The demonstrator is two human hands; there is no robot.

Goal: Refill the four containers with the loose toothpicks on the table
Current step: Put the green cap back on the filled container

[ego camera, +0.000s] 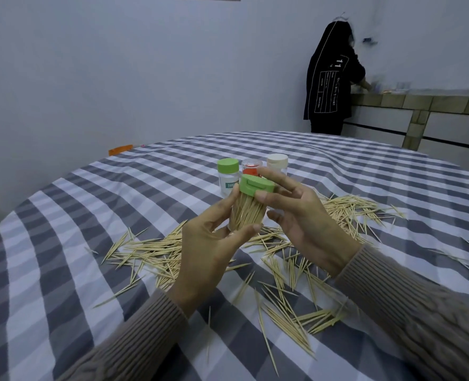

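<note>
**Full jar held up, three more behind it**

Your left hand (211, 243) curls round the clear jar (245, 213), thumb on its near side, fingers on its left. The jar is packed with toothpicks and tilts a little to the right, held above the table (63, 243). Your right hand (302, 218) has its fingers narrowly spread at the green lid (256, 184), index tip on the lid's far right edge, thumb at the jar's right side.

Just behind the jar stand three others in a row: green-lidded (228, 174) on the left, red (252, 167) in the middle, partly hidden by the lid, cream-lidded (277, 162) on the right.

Loose toothpicks (282, 270) lie scattered over the checked cloth under and near both hands, with a thicker heap (348, 210) to the right.

Far right, a person (331, 83) in black stands at a counter (420, 101).
</note>
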